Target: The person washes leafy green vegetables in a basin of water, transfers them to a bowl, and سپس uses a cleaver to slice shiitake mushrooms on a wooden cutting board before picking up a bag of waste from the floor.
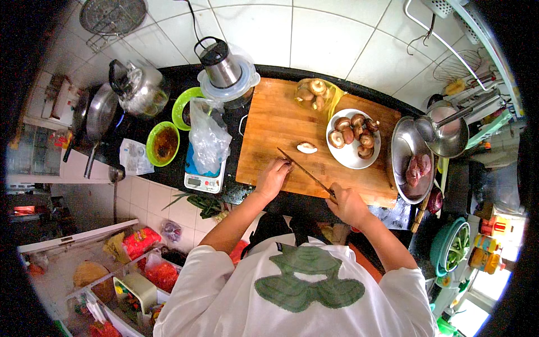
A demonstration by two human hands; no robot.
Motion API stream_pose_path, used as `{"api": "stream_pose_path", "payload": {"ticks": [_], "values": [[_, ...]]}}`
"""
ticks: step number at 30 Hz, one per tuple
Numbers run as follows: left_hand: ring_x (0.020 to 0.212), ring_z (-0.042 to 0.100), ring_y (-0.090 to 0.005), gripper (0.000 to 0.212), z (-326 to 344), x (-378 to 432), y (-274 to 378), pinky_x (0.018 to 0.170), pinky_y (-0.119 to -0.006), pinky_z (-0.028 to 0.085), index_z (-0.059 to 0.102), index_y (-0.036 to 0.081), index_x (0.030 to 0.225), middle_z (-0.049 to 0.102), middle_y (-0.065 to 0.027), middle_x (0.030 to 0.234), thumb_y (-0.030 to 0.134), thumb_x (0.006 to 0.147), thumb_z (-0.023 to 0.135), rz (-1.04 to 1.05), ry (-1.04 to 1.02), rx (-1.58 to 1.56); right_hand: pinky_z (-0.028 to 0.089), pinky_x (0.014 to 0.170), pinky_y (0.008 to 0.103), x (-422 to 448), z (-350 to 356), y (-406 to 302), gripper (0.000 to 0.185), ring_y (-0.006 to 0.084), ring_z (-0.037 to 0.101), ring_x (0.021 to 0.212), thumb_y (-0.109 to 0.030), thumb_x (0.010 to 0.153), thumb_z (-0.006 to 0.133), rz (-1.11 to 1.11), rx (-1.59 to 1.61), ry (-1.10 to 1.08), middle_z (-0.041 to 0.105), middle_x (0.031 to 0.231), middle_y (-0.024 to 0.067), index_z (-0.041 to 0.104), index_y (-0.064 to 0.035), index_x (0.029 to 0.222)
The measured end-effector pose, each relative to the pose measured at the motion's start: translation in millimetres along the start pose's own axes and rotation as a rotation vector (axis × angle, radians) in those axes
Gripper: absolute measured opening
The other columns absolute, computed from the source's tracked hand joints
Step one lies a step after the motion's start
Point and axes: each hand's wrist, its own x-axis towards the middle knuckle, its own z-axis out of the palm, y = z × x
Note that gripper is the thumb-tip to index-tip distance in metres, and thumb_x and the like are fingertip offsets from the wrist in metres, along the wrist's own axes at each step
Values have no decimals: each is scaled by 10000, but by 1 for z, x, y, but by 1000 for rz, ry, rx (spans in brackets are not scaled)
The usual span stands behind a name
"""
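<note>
My right hand (348,205) grips a knife (305,170) by its handle. Its blade is seen almost edge-on, slanting up and left over a wooden cutting board (269,122). Beside the blade tip, my left hand (273,177) has its fingers bunched on a small dark piece, apparently mushroom (289,165), mostly hidden under the fingertips. A cut mushroom piece (307,147) with a pale face lies above the blade. Several whole brown mushrooms (348,135) fill part of a white plate (353,163) at the board's right. More mushrooms (316,87) sit in a yellowish bag at the back.
Right of the board stands a metal basin (400,164) with raw meat (418,169). Leftward are a kitchen scale (204,183) under a plastic bag (208,139), green bowls (177,145), a food chopper (221,63) and a kettle (141,90). An open drawer (80,236) juts out at lower left.
</note>
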Motion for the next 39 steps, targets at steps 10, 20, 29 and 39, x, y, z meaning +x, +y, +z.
{"api": "stream_pose_path", "payload": {"ticks": [10, 20, 29, 39], "values": [[1194, 619, -321, 298, 3, 0, -9, 1015, -422, 542, 715, 67, 1181, 663, -109, 1262, 76, 899, 619, 57, -67, 19, 569, 860, 565, 35, 40, 13, 394, 503, 689, 944, -234, 952, 657, 32, 15, -76, 698, 1001, 318, 577, 27, 1237], [1147, 635, -325, 289, 5, -7, -13, 998, -423, 542, 712, 69, 1180, 662, -103, 1258, 79, 910, 608, 35, -38, -91, 535, 912, 569, 31, 31, 7, 340, 484, 661, 1026, -206, 945, 647, -50, 24, -106, 658, 1129, 325, 570, 49, 1157], [1059, 659, -314, 249, 5, -12, -13, 941, -421, 567, 751, 50, 1109, 687, -86, 1140, 72, 890, 634, 69, 73, 6, 544, 890, 566, 26, 7, -8, 313, 502, 662, 958, -213, 938, 669, -103, 60, -81, 676, 999, 311, 602, 48, 1098], [1053, 666, -298, 217, 9, -15, -14, 931, -406, 572, 768, 38, 1065, 699, -75, 1113, 77, 868, 686, 58, 86, -8, 543, 892, 562, 38, 11, 0, 315, 502, 669, 972, -194, 917, 683, -102, 42, -110, 688, 990, 317, 621, 59, 1096]]}}
